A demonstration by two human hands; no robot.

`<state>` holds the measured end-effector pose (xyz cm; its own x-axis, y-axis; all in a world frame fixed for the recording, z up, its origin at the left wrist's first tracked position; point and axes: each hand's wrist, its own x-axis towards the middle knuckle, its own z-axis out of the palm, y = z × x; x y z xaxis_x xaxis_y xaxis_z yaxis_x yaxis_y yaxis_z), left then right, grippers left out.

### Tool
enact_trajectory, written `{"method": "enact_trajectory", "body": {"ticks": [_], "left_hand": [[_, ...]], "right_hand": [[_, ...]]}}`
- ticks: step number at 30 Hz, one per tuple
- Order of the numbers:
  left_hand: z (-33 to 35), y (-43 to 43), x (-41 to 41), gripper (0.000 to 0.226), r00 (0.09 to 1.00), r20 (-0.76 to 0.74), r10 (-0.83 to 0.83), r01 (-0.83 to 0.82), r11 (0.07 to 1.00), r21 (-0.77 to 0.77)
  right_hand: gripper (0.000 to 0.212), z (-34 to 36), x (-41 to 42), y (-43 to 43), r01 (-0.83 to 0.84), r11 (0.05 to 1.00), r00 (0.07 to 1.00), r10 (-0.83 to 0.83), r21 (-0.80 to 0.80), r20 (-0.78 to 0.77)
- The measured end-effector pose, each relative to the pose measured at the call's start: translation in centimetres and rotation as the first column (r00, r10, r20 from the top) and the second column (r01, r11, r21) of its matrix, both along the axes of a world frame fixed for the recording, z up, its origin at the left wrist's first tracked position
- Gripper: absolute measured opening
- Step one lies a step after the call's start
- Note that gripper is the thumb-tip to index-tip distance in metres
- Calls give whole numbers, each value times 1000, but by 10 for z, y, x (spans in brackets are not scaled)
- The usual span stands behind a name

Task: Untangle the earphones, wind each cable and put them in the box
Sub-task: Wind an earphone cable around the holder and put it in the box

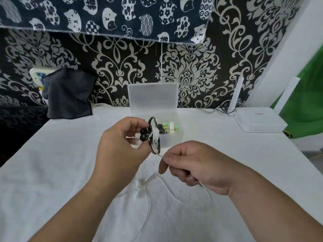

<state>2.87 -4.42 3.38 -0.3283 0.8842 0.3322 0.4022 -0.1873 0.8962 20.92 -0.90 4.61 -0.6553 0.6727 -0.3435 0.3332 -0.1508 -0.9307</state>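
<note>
Left hand (120,145) grips the wound earphone bundle (153,135); right hand (195,165), at its four o'clock, pinches the white cable (159,155); box (173,141) at twelve.

Desk (70,172) covered in white cloth. Coiled earphones (153,137) black and white. Loose cable (148,179) white. Box (153,98) frosted clear; earphones inside (170,127) mint green and white. Wallpaper (188,75) black, pale grey damask. Hanging cloth (104,14) navy, white cat print. Rag (68,93) at back-left corner dark grey. Router (258,119) white.
</note>
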Motion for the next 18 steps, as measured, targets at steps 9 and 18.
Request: {"method": "enact_trajectory", "body": {"ticks": [9, 18], "left_hand": [[-1, -3, 2, 43, 985, -171, 25, -35, 998, -59], [4, -8, 6, 43, 966, -215, -144, 123, 987, -107]], "right_hand": [[26, 8, 2, -4, -113, 971, 994, 107, 209, 38], [28, 14, 16, 11, 244, 902, 970, -228, 355, -89]]}}
